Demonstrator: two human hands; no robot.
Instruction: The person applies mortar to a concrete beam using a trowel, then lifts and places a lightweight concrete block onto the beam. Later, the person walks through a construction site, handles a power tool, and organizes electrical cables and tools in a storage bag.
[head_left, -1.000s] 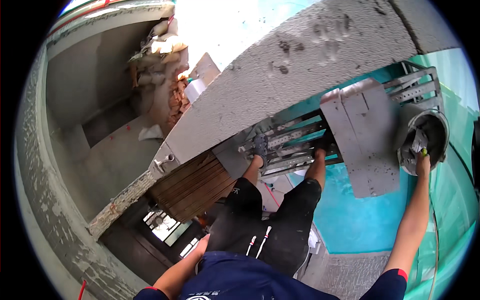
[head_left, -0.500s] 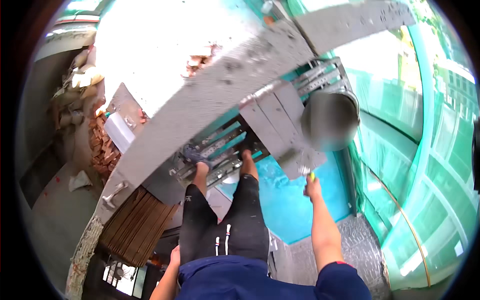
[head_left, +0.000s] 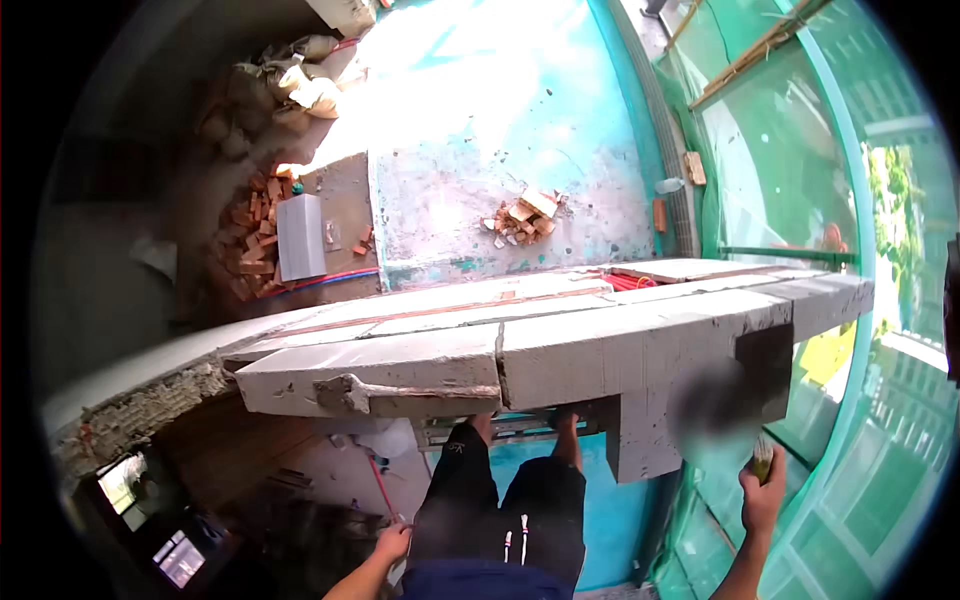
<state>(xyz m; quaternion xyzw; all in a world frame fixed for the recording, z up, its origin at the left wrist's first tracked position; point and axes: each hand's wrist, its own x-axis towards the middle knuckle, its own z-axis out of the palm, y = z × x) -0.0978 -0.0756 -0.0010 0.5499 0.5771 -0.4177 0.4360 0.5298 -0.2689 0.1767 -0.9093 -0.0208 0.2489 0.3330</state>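
Grey concrete block wall top [head_left: 560, 345] spans the view above a turquoise floor [head_left: 520, 120] strewn with broken bricks [head_left: 522, 218]. Right hand [head_left: 762, 497] fingers wrap a yellow-handled tool [head_left: 762, 462], its head blurred beside the wall. Left hand [head_left: 392, 543] rests at the thigh, its fingers' state unclear.

Grey concrete wall top [head_left: 560, 350] ran nine to three o'clock. Turquoise floor [head_left: 500, 110] lay sunlit at twelve, brick rubble [head_left: 522, 220] on it. Green netting [head_left: 800, 150] hung at two. Stacked bricks [head_left: 250, 230] sat shadowed at ten.
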